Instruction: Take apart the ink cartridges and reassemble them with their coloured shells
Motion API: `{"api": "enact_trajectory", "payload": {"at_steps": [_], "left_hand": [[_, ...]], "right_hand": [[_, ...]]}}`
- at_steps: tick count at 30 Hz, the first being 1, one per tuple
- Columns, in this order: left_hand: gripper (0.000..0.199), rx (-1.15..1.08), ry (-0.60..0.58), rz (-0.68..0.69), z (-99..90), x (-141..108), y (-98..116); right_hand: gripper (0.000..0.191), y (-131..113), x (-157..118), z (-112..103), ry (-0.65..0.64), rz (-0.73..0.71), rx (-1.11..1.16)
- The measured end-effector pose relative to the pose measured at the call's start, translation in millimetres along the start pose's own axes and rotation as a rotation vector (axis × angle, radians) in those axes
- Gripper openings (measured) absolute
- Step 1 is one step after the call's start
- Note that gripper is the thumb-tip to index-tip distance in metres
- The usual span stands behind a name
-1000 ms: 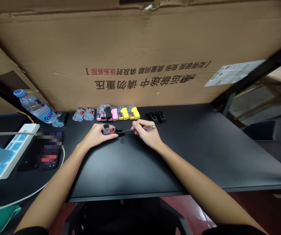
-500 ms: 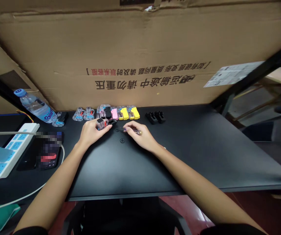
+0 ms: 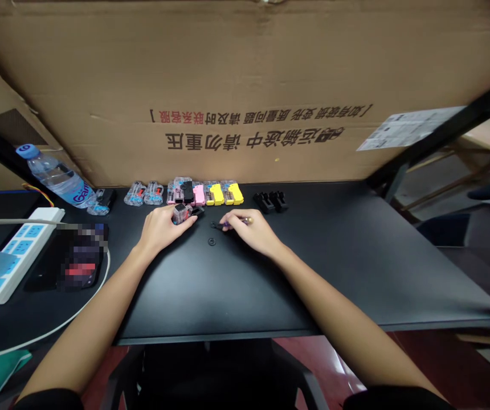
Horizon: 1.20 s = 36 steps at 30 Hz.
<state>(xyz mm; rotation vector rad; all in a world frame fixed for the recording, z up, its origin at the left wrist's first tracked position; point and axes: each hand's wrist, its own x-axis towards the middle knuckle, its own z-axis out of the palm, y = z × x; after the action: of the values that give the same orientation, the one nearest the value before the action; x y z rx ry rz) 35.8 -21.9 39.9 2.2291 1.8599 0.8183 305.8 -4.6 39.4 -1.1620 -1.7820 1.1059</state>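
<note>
My left hand [image 3: 159, 229] is closed around a small clear-cased device [image 3: 181, 214] with red and black parts; a black piece sticks out of it to the right. Between the fingertips of my right hand [image 3: 256, 232] is a thin pen-like tool [image 3: 247, 220] with a gold end. Its tip points left at a small black ring [image 3: 214, 225]; whether they touch I cannot tell. A second black ring [image 3: 212, 241] lies flat on the table just below. Behind my hands stand pink units [image 3: 199, 194] and yellow units [image 3: 235, 193] with clear parts.
Two clear units [image 3: 154, 193] and a water bottle [image 3: 59, 177] are at the back left. Black parts [image 3: 270, 201] sit back right. A power strip [image 3: 18, 256], a phone [image 3: 80, 265] and a white cable are on the left. Cardboard [image 3: 245, 68] walls the back edge.
My right hand has moved a little to the right with the tool. The black ring near its tip has also shifted right. My left hand still holds the device.
</note>
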Motion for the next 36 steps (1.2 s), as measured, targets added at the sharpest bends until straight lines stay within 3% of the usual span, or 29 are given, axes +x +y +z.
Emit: {"api": "enact_trajectory", "payload": {"at_steps": [5,8,16,19,24,29,36], "left_hand": [[0.046,-0.002,0.003,-0.020,1.5,1,-3],[0.049,-0.027,-0.002,-0.011,2.1,1,-4],[0.049,-0.050,-0.011,-0.019,2.0,1,-4],[0.047,-0.039,-0.016,-0.011,1.7,1,-4],[0.050,-0.029,-0.009,-0.012,2.0,1,-3],[0.048,-0.030,-0.024,-0.022,2.1,2,-4],[0.049,-0.060,-0.011,-0.032,2.3,1,-5]], "right_hand": [[0.033,3,8,-27,0.166,0.128,-0.085],[0.036,-3,8,-33,0.190,0.137,-0.020],[0.029,-21,-10,4,-0.118,0.025,0.080],[0.030,-16,-10,5,-0.129,0.015,0.010],[0.031,-2,2,-21,0.052,0.051,-0.116],[0.039,-7,7,-43,0.158,0.094,-0.038],[0.042,-4,8,-61,0.139,0.154,-0.236]]}}
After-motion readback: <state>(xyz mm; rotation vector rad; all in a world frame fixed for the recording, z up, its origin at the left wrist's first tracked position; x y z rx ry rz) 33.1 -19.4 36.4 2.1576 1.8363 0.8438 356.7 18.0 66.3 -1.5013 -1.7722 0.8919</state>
